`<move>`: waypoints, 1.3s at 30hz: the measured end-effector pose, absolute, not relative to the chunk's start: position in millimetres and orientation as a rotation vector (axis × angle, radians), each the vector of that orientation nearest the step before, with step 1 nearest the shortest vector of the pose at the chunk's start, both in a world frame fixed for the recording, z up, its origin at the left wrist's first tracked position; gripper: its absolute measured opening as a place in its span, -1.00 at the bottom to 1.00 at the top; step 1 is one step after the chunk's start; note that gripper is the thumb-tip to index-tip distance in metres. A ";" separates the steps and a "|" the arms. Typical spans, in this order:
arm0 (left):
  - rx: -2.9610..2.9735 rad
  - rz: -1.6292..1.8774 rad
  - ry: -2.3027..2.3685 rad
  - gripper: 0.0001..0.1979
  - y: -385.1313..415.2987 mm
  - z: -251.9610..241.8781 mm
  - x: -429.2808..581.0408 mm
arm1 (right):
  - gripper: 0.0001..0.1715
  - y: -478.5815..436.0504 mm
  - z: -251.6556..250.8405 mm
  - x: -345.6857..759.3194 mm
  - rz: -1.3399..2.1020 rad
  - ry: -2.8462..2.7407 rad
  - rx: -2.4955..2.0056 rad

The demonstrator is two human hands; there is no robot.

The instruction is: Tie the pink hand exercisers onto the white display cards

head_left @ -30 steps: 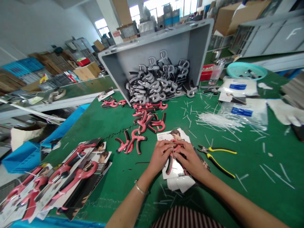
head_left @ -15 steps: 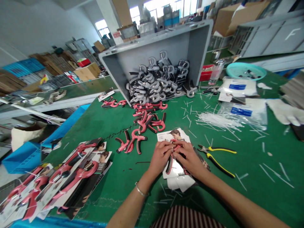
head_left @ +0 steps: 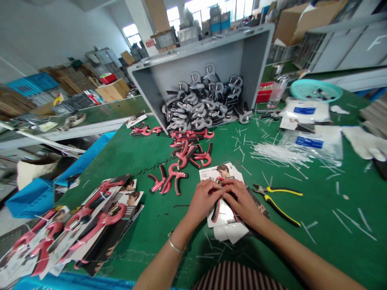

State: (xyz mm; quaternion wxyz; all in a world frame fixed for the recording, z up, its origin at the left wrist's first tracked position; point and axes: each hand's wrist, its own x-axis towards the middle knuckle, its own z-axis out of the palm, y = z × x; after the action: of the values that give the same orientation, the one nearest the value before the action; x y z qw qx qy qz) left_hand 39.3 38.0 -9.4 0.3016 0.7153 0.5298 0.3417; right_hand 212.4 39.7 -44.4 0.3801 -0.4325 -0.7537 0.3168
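Note:
A pink-and-black hand grip strengthener (head_left: 215, 211) lies on a printed backing card (head_left: 207, 174) in front of me, handles toward my body. My left hand (head_left: 206, 198) comes in from the left, closed, its thumb and fingers pinched together over the strengthener's upper part. From the other side my right hand (head_left: 238, 197) is closed round the same part, and the fingertips of both hands meet. Whatever is pinched between the left fingertips is hidden. More cards (head_left: 232, 233) show under the front edge. Beside my right hand, yellow-and-black cutting pliers (head_left: 273, 198) rest with handles spread.
Pink grip strengtheners (head_left: 181, 157) are piled at centre. Behind them a grey crate (head_left: 199, 52), tipped on its side, holds many grey ones. Carded strengtheners (head_left: 90, 217) lie at left. White cable ties (head_left: 279, 155), plastic bags (head_left: 306, 110), a white glove (head_left: 363, 141) and a turquoise basin (head_left: 332, 88) are at right.
The left fingertips have shifted slightly right, toward the right fingers. A small white bit visible between the fingers before is now covered. The card and strengthener stay put.

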 end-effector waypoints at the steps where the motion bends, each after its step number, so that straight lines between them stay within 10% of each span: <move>1: 1.940 0.887 1.415 -0.94 37.5 -9.4 40.9 | -0.89 39.8 -44.8 212.6 0.805 -1.932 -1.093; 25: 2.098 1.068 1.395 -0.92 -10.0 -19.4 38.5 | -0.94 42.0 -40.8 199.4 0.834 -1.901 -1.084; 36: 2.267 0.603 1.925 -0.57 -53.5 -17.6 31.6 | -0.90 23.6 -16.1 215.8 0.751 -2.232 -0.991; 39: 2.207 0.453 1.945 -0.80 -60.3 -18.4 25.5 | -0.89 3.7 -3.4 216.0 0.619 -2.518 -0.968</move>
State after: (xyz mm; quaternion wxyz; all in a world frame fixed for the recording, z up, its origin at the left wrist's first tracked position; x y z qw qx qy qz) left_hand 25.5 -60.3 -18.4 0.0826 0.7388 0.6513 0.1518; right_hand 216.0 3.7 -3.4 0.1856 -0.3437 -0.8939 0.2199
